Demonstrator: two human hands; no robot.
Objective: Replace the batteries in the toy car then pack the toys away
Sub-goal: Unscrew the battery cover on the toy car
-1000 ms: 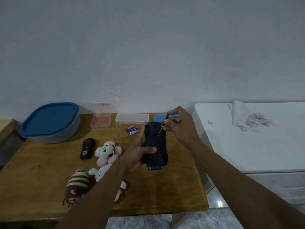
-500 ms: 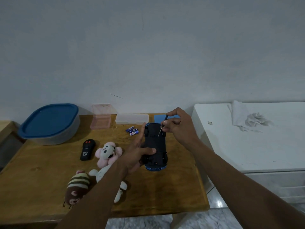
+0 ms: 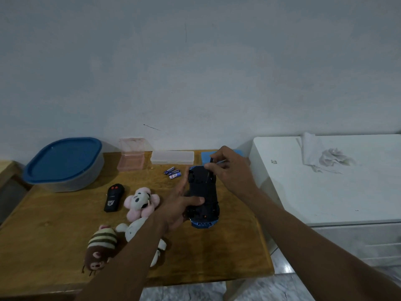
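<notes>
Barely changed: my right hand (image 3: 230, 170) still pinches the screwdriver (image 3: 210, 170) on the upturned toy car (image 3: 202, 196), left hand (image 3: 180, 205) gripping it. Car sits near the desk (image 3: 43, 231)'s right edge.

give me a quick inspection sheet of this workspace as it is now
surface: wooden table, some bare patches
job's things: toy car upside down; batteries loose beside it; remote; three plush toys; blue-lidded tub
clutter: pink box, clear case
grippers: left hand steadies the car; right hand holds a screwdriver at its underside
cables: nothing seen
surroundings: white cabinet with crumpled tissue
</notes>
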